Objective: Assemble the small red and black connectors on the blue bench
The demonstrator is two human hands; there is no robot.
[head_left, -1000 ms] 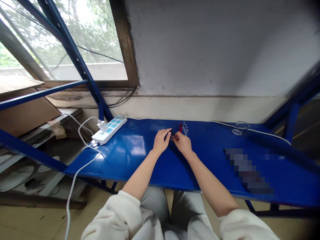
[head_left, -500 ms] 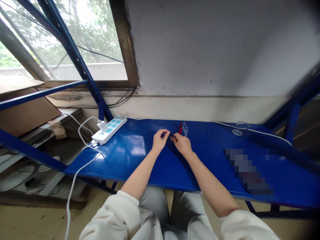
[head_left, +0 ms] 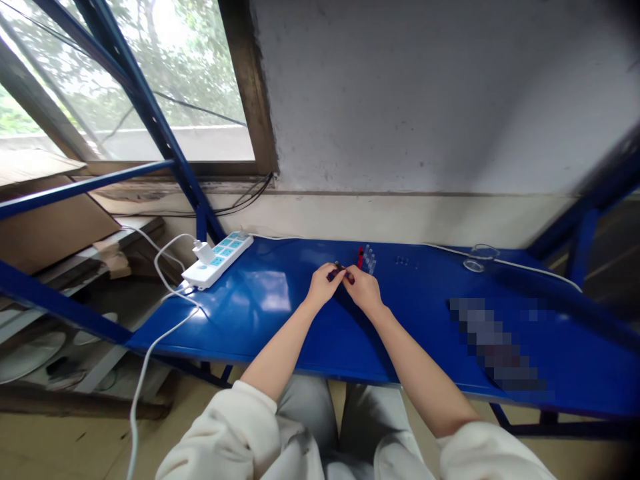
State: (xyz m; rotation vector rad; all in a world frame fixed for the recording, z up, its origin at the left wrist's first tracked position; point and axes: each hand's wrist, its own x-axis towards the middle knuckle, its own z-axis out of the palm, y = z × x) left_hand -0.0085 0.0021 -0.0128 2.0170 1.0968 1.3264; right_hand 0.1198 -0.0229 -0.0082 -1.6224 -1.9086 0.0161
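My left hand [head_left: 324, 283] and my right hand [head_left: 363, 287] meet over the middle of the blue table, fingertips touching or nearly so. Both are closed around a small dark piece [head_left: 339, 266], mostly covered by the fingers, so its kind does not show. Just beyond my right hand stands a red piece [head_left: 360, 256], beside a group of several small clear tubes [head_left: 370, 260]. Farther right, a few tiny clear pieces [head_left: 401, 260] lie on the tabletop.
At the left end lies a white power strip [head_left: 220, 260] with a plug in it and a white cable [head_left: 145, 373] hanging off the edge. A clear ring-shaped item [head_left: 473, 265] sits at the back right, near a thin white cable. A blurred-out dark object [head_left: 495, 347] lies at right.
My hands have come together; the left moved slightly right, closing the small gap between the fingertips. The dark piece now lies between both hands.
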